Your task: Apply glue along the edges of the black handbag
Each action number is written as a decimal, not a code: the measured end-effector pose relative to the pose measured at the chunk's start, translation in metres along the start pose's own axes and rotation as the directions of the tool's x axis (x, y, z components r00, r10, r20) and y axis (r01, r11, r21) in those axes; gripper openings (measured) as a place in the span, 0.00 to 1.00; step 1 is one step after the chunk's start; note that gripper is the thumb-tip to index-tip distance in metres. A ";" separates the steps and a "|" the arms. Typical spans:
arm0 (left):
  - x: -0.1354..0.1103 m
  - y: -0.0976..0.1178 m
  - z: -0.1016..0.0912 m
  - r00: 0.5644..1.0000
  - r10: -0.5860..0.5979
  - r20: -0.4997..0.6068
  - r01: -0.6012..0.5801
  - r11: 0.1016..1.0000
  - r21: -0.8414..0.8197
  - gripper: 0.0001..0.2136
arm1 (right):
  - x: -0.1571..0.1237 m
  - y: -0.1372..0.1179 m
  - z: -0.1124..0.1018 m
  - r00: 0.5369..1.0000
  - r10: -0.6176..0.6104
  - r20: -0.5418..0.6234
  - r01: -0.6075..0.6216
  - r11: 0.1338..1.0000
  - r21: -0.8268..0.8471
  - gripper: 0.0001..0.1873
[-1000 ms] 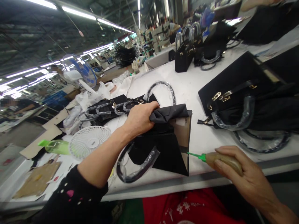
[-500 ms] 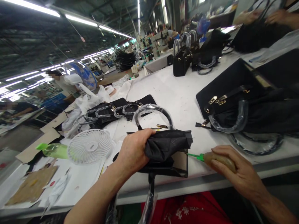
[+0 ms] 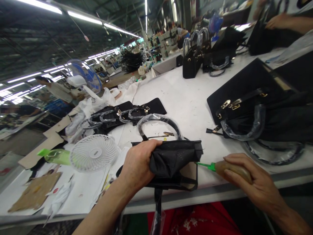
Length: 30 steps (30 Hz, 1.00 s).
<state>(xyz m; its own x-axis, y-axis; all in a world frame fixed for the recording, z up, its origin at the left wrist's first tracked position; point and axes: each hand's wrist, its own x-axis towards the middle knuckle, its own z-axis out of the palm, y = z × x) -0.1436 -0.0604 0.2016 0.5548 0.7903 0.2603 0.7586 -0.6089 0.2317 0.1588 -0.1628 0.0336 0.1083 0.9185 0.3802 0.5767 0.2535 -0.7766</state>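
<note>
My left hand [image 3: 140,161] is closed on a black handbag [image 3: 176,158] at the table's front edge, its fingers hidden behind the soft black lining. The bag's side gapes toward the right and shows a tan inner face. One plastic-wrapped handle [image 3: 160,119] arches over the far side; another hangs down in front. To the right, my right hand [image 3: 249,178] is wrapped round a tool with a rounded brown handle [image 3: 233,170] and a thin green tip [image 3: 205,165]. That tip points left and reaches the bag's open side; whether it touches, I cannot tell.
Black handbags lie at the right [image 3: 242,94] and left [image 3: 129,112]; another [image 3: 192,63] stands farther back. A white fan [image 3: 94,152] and green bottle [image 3: 57,156] are on the left, near a brown board [image 3: 35,192]. A co-worker's hands hold a bag at the upper right.
The handbag has tipped slightly in my left hand and sits a little lower in view. My right hand and the tool have shifted slightly right. The co-worker's hands at upper right have moved.
</note>
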 end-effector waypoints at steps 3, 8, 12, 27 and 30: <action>-0.003 -0.001 0.001 1.000 0.009 -0.021 -0.010 1.000 -0.006 0.14 | -0.001 0.002 0.000 1.000 0.008 0.005 -0.008 1.000 0.003 0.10; -0.009 0.001 -0.001 0.998 0.035 -0.044 -0.035 0.999 -0.005 0.13 | -0.004 0.002 -0.007 0.999 0.030 0.020 -0.030 1.000 0.004 0.09; -0.012 0.002 -0.001 0.997 0.057 -0.056 -0.057 0.998 -0.002 0.13 | -0.005 0.002 -0.014 0.992 0.097 -0.079 -0.096 0.995 0.014 0.11; -0.020 0.001 -0.001 0.997 0.044 -0.060 -0.046 0.999 -0.026 0.13 | -0.003 0.003 -0.009 0.996 0.076 0.046 -0.080 0.992 0.094 0.10; -0.018 0.002 -0.001 0.997 0.050 -0.064 -0.051 0.998 -0.026 0.13 | -0.003 0.006 -0.009 0.987 0.089 0.134 -0.104 0.989 0.109 0.10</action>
<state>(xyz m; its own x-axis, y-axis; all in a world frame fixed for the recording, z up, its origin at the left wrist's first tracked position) -0.1526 -0.0760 0.1980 0.5686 0.7530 0.3312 0.7200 -0.6503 0.2425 0.1689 -0.1667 0.0324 0.0497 0.9698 0.2389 0.4702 0.1883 -0.8622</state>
